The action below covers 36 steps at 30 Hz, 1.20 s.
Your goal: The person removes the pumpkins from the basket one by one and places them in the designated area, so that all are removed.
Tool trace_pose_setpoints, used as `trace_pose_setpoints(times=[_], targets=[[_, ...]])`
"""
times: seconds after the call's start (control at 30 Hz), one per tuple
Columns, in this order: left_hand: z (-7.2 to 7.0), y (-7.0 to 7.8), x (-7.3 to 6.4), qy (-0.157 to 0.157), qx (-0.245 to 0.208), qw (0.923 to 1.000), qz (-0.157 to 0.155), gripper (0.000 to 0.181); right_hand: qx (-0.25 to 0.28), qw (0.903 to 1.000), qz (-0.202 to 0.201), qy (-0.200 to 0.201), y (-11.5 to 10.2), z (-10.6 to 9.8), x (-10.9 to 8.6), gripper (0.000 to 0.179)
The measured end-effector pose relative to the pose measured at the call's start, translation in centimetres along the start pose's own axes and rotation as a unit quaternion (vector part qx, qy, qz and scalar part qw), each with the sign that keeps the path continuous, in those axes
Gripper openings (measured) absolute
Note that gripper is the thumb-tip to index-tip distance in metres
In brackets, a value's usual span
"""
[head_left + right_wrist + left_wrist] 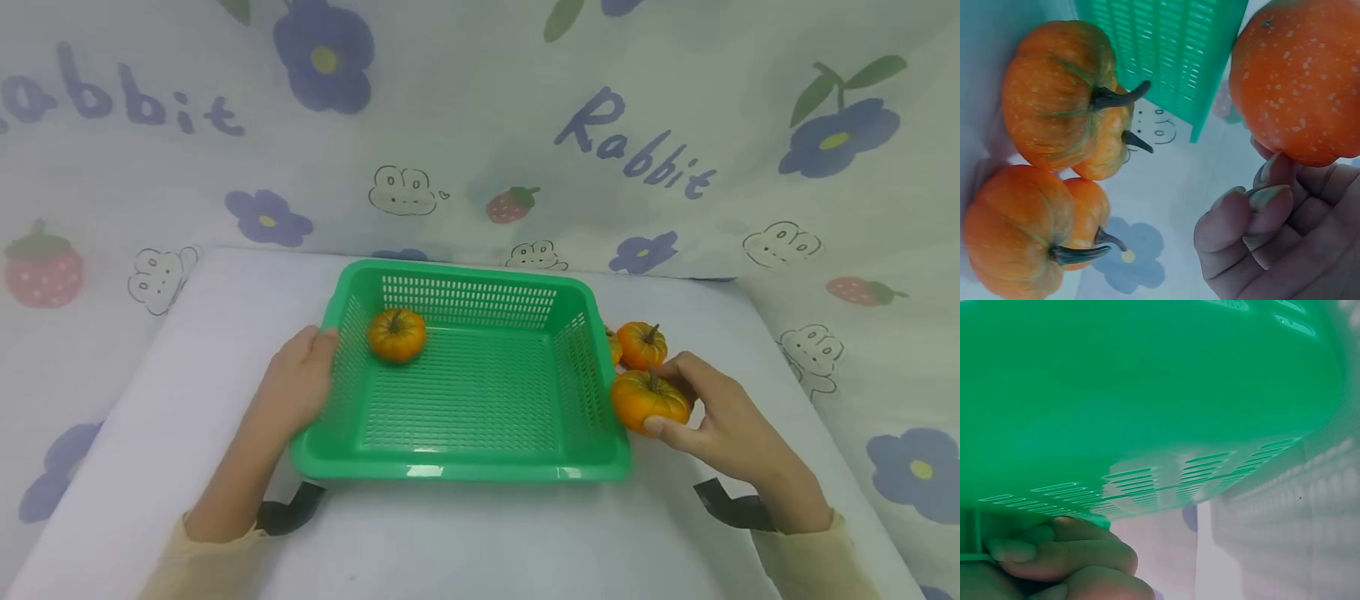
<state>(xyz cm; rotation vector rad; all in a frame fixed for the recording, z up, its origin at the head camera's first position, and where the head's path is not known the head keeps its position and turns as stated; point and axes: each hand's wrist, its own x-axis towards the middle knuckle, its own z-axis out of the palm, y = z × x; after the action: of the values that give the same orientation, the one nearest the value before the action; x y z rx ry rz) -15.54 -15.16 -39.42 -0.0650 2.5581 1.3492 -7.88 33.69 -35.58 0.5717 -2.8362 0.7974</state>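
Pumpkin (649, 404), right of centre in the frame: the nearer right hand (720, 417) pinches it just beside the right rim of the basket (461, 392), while the left hand (297, 382) grips the opposite rim.

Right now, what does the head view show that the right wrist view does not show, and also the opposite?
Only the head view shows the left hand holding the left side of the green basket, and one pumpkin inside the basket.

Only the right wrist view shows four loose pumpkins outside it; the head view shows just two there, one partly hidden. It alone shows the pale-flecked side of the held pumpkin.

Both show the right hand with that pumpkin, the basket's slotted wall and the patterned cloth.
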Motion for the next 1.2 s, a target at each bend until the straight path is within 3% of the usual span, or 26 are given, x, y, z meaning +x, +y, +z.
trace_pose_setpoints(times=[0.23, 0.77, 1.2], targets=[[-0.4, -0.7, -0.8, 0.015, -0.013, 0.9998, -0.007, 0.067, 0.003, 1.0, -0.007, -0.001, -0.1, 0.4, 1.0, 0.048], [0.4, 0.2, -0.1, 0.004, 0.0, 1.0, -0.004, 0.065, 0.011, 0.9996, -0.012, 0.022, 1.0, 0.1, -1.1, 0.06], [0.5, 0.3, -0.1, -0.005, 0.008, 0.9999, -0.008, 0.069, -0.024, 0.9944, 0.055, 0.087, 4.1, -0.7, -4.1, 0.057]])
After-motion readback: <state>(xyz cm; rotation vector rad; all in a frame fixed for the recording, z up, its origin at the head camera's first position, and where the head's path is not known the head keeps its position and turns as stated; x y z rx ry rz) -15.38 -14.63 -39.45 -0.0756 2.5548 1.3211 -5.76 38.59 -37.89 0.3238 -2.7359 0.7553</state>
